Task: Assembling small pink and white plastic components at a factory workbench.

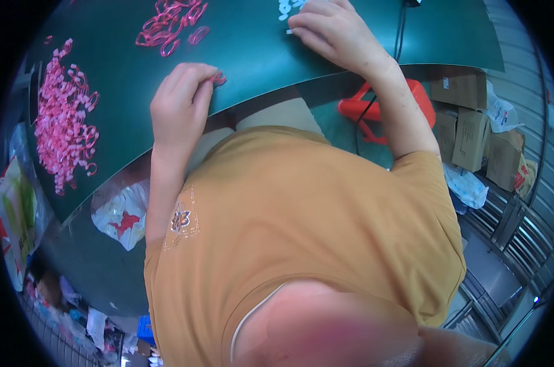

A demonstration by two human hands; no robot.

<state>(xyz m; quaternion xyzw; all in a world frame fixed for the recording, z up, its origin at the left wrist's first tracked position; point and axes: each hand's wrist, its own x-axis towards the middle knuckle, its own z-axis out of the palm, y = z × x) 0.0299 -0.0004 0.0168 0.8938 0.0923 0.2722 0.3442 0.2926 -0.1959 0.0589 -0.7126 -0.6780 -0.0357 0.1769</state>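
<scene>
My left hand (182, 101) is closed in a pinch near the front edge of the green table (252, 58). A small pink translucent loop (219, 79) sticks out from between its thumb and forefinger. Farther right, my right hand (341, 33) reaches over the table with its fingers pinched together. At its fingertips shows a small white piece (289, 32). Just beyond lie several more small white pieces (284, 10), partly hidden by that hand. Several pink translucent loops (167, 27) lie loosely heaped past my left hand.
A large pile of pink loops with whitish parts (63, 122) covers the table's left end. A black cable (400, 30) hangs over the front edge by my right forearm. Below are a red plastic stool (418, 101), cardboard boxes (471, 137) and a white plastic bag (121, 211).
</scene>
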